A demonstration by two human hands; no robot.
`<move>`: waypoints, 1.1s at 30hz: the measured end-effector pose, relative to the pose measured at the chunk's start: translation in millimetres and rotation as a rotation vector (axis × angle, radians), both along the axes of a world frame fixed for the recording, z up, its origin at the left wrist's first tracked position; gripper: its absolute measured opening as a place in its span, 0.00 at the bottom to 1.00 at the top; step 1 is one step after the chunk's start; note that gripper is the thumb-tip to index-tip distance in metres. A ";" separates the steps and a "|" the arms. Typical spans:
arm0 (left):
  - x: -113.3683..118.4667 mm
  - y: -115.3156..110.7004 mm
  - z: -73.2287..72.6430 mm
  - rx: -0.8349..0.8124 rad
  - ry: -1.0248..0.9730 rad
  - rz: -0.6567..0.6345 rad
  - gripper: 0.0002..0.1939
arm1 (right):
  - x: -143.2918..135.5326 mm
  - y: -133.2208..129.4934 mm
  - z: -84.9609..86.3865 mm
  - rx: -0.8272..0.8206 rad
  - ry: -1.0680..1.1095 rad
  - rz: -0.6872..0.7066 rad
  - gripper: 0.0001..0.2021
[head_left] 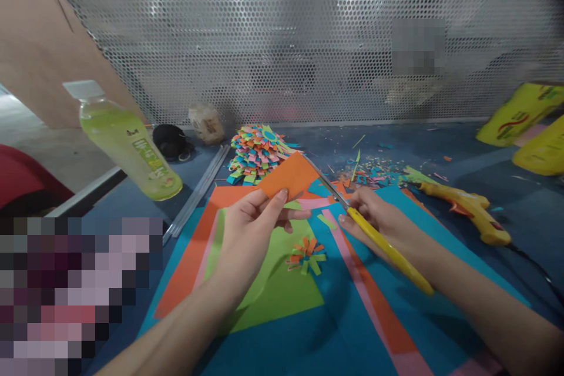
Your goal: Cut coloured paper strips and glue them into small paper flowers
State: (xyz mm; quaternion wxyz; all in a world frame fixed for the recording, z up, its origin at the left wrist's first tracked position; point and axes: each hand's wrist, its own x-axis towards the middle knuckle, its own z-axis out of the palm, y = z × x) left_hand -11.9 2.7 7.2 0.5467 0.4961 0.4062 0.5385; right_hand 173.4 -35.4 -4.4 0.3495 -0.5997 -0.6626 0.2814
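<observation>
Between the thumb and fingers of my left hand (253, 229) is a small piece of orange paper (291, 175), raised above the sheets. My right hand (381, 220) holds yellow-handled scissors (379, 241), whose blades point up and left toward the paper's right edge. Whether the blades touch the paper is hard to tell. Below my hands lie a green sheet (282, 299), blue sheets (264, 346), and orange and pink strips. A small flower of orange and green strips (307, 255) rests on the green sheet's right side.
A fringed multicoloured paper piece (255, 155) stands behind, with paper scraps (374, 171) to its right. A yellow glue gun (473, 208) lies at right, yellow packages (520, 114) beyond it. At left are a drink bottle (132, 141) and clear sticks (198, 194). A perforated metal screen (273, 29) rises behind.
</observation>
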 end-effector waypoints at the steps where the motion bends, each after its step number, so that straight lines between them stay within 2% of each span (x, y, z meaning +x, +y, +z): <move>1: 0.0 -0.1 0.1 0.001 0.001 -0.001 0.14 | -0.2 0.0 0.2 0.000 -0.003 -0.001 0.14; 5: 0.0 -0.5 0.3 0.003 0.006 0.001 0.16 | -1.4 0.6 0.2 0.007 0.016 -0.007 0.14; 12: 0.3 0.0 -0.4 0.012 -0.004 -0.014 0.14 | -2.2 -0.3 -0.4 -0.041 0.063 -0.017 0.14; 24: 0.7 0.0 -2.6 0.010 0.009 -0.013 0.15 | -1.5 0.0 -2.6 -0.041 0.027 -0.047 0.16; 33: -1.1 0.6 -2.1 0.011 -0.004 0.015 0.15 | 0.5 -0.6 -1.4 0.019 0.021 0.019 0.13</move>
